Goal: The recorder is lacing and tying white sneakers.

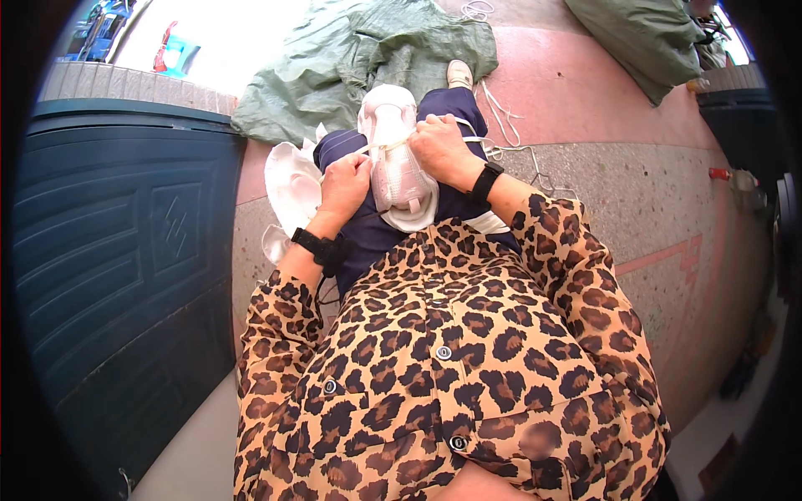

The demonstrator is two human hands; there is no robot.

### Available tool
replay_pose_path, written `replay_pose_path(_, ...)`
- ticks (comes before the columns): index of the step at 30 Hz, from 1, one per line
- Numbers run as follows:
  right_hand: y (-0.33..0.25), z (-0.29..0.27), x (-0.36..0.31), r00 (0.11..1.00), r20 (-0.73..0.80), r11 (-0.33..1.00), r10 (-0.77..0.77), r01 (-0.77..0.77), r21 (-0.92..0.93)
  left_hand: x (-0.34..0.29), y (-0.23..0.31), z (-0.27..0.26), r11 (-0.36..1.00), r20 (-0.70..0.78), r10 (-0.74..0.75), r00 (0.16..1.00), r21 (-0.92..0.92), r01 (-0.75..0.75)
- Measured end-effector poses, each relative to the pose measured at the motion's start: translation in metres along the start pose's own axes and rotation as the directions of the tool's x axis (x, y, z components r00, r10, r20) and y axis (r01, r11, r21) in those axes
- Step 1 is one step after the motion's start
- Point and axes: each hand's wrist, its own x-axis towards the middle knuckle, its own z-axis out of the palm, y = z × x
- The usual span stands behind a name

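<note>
A pale pink-and-white sneaker rests on my lap, on dark blue trousers, its rounded toe pointing away from me. Across its upper runs a white shoelace, stretched between my two hands. My left hand is closed at the shoe's left side, with fingertips pinched at the lace's end. On the right side of the tongue, my right hand is curled tight round the lace, and a loose length trails from it over my right thigh. The fingers partly hide the eyelets.
Another white shoe is beside my left leg. A green tarp covers the floor ahead, with a second green sack at far right. White cords lie on the pink-and-grey floor. A dark blue door stands at left.
</note>
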Motion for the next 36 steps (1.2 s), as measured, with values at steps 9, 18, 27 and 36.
replay_pose_path(9,0.003,0.003,-0.005,0.982,-0.020,0.969,0.186,-0.180,0.169,0.005,0.014,0.004,0.888,-0.009,0.283,0.959,0.380,-0.259)
replay_pose_path(18,0.001,-0.001,-0.006,0.975,-0.006,0.961,0.224,-0.220,0.168,0.006,0.017,0.016,0.773,0.038,0.404,0.914,0.520,-0.364)
replay_pose_path(27,0.001,-0.006,-0.014,0.962,0.196,0.950,0.191,-0.232,0.209,-0.029,0.036,0.010,0.608,-0.022,0.484,0.875,0.728,-0.318)
replay_pose_path(36,0.011,0.008,-0.020,0.988,0.019,0.883,0.156,-0.148,0.445,-0.020,0.027,0.003,0.754,0.079,0.382,0.921,0.549,-0.360)
